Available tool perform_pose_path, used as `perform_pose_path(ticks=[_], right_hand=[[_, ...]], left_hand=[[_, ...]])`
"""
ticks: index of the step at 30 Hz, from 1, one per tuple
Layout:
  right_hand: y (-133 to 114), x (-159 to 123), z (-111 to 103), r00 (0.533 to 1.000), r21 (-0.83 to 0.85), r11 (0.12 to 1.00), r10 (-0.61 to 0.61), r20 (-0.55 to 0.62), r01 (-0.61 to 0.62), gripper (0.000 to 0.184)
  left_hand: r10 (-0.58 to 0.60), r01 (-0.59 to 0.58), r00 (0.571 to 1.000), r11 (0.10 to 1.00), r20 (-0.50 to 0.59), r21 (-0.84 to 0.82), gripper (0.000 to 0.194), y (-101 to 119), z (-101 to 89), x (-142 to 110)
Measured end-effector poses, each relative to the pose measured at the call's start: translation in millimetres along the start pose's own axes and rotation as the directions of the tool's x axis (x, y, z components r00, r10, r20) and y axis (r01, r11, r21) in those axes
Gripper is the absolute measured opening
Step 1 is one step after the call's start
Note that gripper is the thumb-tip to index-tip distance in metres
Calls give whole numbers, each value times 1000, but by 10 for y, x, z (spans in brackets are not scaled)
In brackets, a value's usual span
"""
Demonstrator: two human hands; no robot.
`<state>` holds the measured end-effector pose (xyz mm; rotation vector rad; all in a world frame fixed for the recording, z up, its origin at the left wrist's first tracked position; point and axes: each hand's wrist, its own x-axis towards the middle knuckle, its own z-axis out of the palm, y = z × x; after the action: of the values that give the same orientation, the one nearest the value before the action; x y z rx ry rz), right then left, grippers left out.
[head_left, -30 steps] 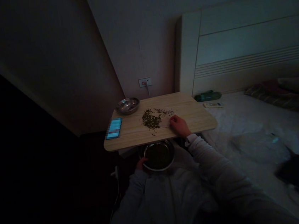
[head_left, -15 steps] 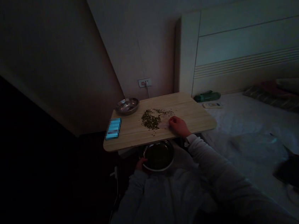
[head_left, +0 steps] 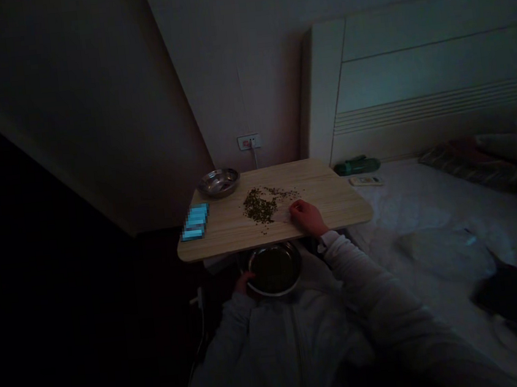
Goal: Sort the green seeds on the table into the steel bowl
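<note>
My left hand [head_left: 244,281] grips the left rim of a round metal bowl [head_left: 299,264] held at my lap, just under the table's front edge. Dark greenish contents fill the bottom of that bowl. On the small wooden table [head_left: 226,240] lies a loose spread of small green beans or seeds [head_left: 259,207]. Just right of them, my right hand [head_left: 307,216] rests low over the tabletop with its fingers pinched together. A faint pale, see-through patch shows between its fingertips and the beans; what the fingers hold is too dim to make out.
A second metal bowl [head_left: 219,183] stands at the table's back left, with a lit phone [head_left: 195,221] in front of it. To the right, a bed [head_left: 394,210] holds a green bottle [head_left: 357,165], a pale remote [head_left: 365,180] and a dark flat object [head_left: 514,296]. A wall socket [head_left: 249,141] has a cord plugged in.
The view has shifted very slightly. My right hand stays pinched at nearly the same spot, and my left hand keeps hold of the bowl. The bean spread looks almost the same.
</note>
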<state>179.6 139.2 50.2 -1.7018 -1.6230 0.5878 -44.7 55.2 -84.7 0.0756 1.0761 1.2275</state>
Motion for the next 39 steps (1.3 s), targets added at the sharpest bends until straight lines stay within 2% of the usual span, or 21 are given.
perform_pose_path(ticks=[5,10,15,21,31,39], right_hand=[[13,13,13,1000,-14,1000,-15,-4,14,21],[29,23,20,999,-38,999,-34,-13,33,22],[56,30,32,997,-1,998,-69,-21,69,21],[49,30,24,998,-3,998,-55,-23,55,21],[73,21,34,998,-1,998,-70,5,70,21],[9,-8,-10,996,-33,997,-75,57,77,21]], left_hand=[[-60,59,996,998,-65,-12,19,-8,25,-41],[-132,131,990,991,-45,-23,23,16,132,-157],[-127,126,989,992,-77,-15,24,35,205,-247],[-78,78,991,997,-109,1,20,36,162,-191],[-129,129,990,992,-55,1,32,38,155,-183],[-125,128,986,992,-110,14,28,65,224,-271]])
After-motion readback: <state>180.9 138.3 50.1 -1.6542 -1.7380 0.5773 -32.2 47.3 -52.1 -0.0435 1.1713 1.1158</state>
